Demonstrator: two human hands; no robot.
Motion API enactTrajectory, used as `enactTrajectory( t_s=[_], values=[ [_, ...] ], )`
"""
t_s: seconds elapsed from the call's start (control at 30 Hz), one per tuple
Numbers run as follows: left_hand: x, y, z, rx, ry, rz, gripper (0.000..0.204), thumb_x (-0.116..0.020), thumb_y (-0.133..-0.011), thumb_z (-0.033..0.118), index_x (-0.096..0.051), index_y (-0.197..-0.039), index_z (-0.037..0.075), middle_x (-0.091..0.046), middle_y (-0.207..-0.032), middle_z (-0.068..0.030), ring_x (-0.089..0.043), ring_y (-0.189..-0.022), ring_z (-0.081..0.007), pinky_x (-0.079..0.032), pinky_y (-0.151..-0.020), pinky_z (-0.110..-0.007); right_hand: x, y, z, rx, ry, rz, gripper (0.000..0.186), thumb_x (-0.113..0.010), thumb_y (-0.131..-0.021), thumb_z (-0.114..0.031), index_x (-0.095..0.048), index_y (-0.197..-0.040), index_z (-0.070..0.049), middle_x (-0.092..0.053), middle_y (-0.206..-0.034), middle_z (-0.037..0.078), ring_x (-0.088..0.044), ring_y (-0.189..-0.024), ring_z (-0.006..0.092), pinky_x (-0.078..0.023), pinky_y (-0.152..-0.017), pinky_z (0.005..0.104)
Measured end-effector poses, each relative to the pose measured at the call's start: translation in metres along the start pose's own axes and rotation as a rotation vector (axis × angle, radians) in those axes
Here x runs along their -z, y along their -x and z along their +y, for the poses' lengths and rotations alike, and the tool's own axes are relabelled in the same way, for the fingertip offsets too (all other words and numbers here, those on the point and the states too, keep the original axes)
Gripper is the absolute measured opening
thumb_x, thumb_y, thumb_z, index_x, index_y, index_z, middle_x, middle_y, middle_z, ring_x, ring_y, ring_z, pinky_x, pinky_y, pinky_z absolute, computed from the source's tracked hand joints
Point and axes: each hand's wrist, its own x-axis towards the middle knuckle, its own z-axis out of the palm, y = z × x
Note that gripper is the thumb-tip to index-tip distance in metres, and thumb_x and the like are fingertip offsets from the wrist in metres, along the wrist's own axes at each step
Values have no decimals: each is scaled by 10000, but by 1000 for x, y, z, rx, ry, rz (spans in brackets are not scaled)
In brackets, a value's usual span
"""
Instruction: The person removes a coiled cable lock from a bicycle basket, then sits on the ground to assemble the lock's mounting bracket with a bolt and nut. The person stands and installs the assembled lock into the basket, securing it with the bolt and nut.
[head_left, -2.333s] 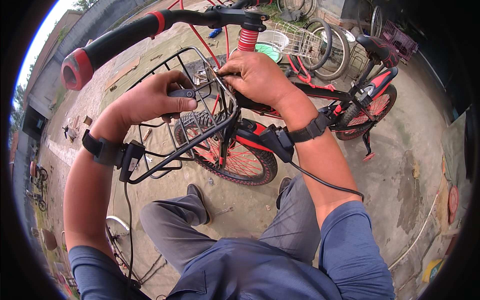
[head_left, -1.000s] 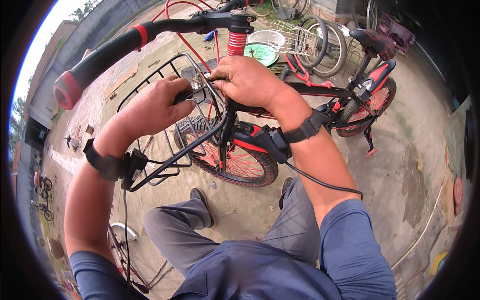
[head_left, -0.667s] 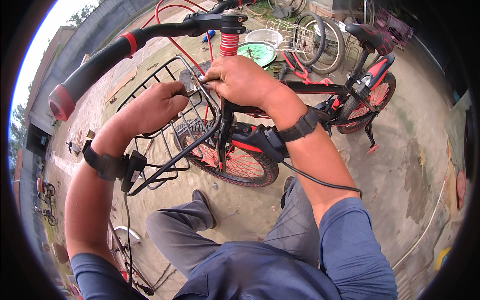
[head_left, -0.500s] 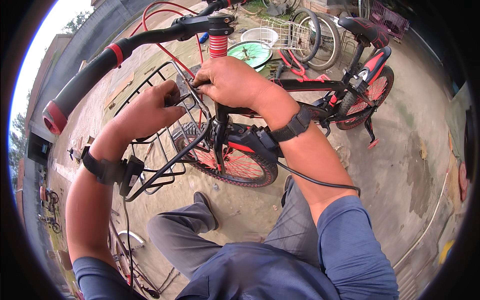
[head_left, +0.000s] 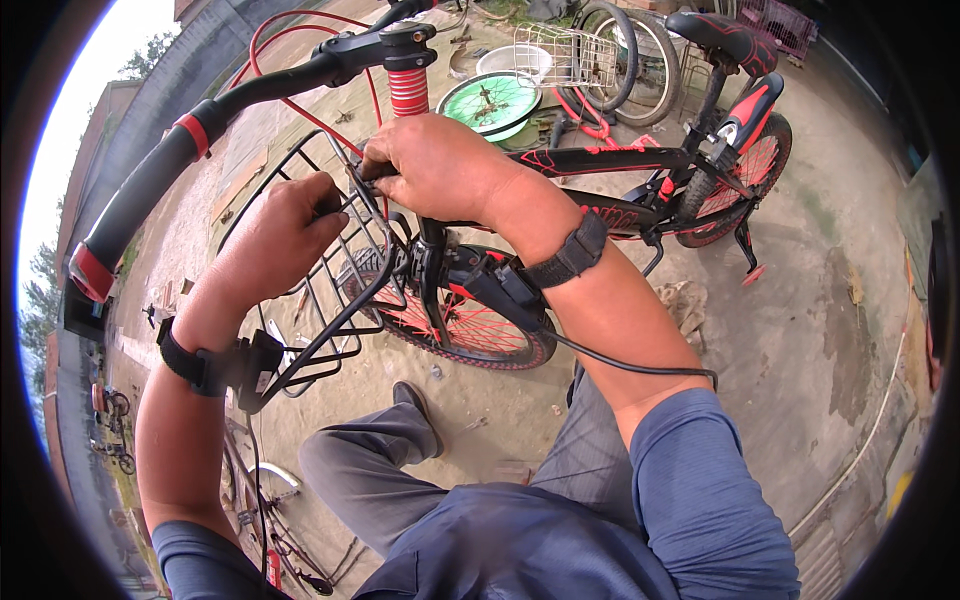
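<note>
1 black basket (head_left: 345, 322), 2 wristbands (head_left: 570, 252), 2 basins (head_left: 500, 62)

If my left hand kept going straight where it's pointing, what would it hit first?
Your left hand would probably meet the black basket first, at its rim, with your right hand close beyond; depth is hard to judge here.

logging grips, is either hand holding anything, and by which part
Cannot tell: the right hand is at the rear rim of the black basket, the left hand curls over it, grips hidden.
</note>
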Motion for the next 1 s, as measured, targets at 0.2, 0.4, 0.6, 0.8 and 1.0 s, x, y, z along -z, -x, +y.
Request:
enactTrajectory(
  t_s=[0.2,0.4,0.6,0.8,1.0],
  values=[
    [-1,1,0,-69,-63,18,200,-677,-916,100,-539,-865,-36,-575,-731,-230,-552,-680,-382,-448,-658,-455,2,2,3,24,-31,14,216,-683,-879,-174,-754,-1018,-25,-724,-983,159,-691,-945,354,-553,-847,432],
    [-1,3,4,-67,-141,13,179,-655,-932,96,-542,-889,-36,-582,-753,-255,-573,-725,-436,-454,-671,-477,-1,1,4,-42,-85,-20,218,-678,-908,-192,-766,-1007,-20,-729,-965,165,-688,-921,362,-550,-834,436],
    [4,4,9,-47,-166,-9,156,-640,-940,117,-619,-938,-38,-642,-856,-243,-637,-860,-440,-496,-765,-496,0,0,4,-1,-96,0,203,-677,-893,-165,-766,-1015,-29,-737,-965,154,-699,-914,351,-557,-841,423],
    [9,1,9,-60,-191,-27,171,-643,-936,131,-642,-953,-40,-632,-910,-225,-625,-915,-430,-490,-818,-499,-2,1,1,-20,-56,25,204,-670,-891,-149,-759,-1023,-21,-739,-979,152,-705,-937,343,-559,-854,422],
    [9,2,11,-65,-184,-31,173,-648,-930,125,-655,-981,-39,-639,-945,-223,-625,-942,-425,-490,-836,-496,1,0,0,-64,-24,-75,229,-671,-883,-159,-731,-1057,-23,-728,-990,168,-698,-936,355,-555,-844,429]
  ],
)
